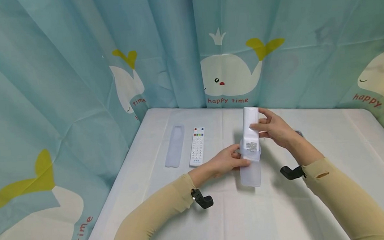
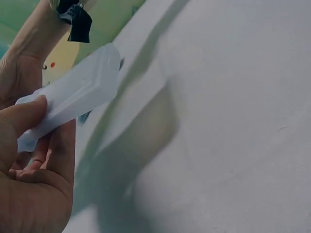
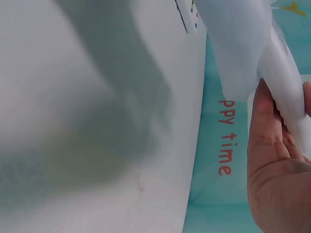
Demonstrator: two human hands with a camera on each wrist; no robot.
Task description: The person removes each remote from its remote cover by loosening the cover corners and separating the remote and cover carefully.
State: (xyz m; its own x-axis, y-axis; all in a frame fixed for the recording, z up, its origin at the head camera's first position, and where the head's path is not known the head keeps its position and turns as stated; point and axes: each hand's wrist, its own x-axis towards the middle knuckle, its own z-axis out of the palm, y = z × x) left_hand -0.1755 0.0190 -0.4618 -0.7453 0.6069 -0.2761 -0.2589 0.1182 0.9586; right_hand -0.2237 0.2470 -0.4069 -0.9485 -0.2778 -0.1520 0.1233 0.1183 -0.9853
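A white remote control [image 1: 250, 118] is held over the table, its back and printed label [image 1: 251, 146] facing up. Its lower part sits inside a translucent soft cover [image 1: 250, 178], whose upper edge is bunched around the label. My left hand [image 1: 225, 160] pinches the cover from the left, thumb on top. In the left wrist view, the cover's closed end [image 2: 87, 87] sticks out past that thumb. My right hand [image 1: 275, 130] grips the remote's bare upper part from the right. The right wrist view shows its fingers against the remote [image 3: 284, 73], beside the hanging cover [image 3: 238, 43].
A white remote with coloured buttons [image 1: 197, 147] lies face up on the white table [image 1: 190, 214], left of my hands. Beside it lies a flat translucent cover [image 1: 174, 146]. A dark-edged object [image 1: 299, 133] is mostly hidden behind my right forearm. A blue whale-print curtain [image 1: 176, 63] borders the table.
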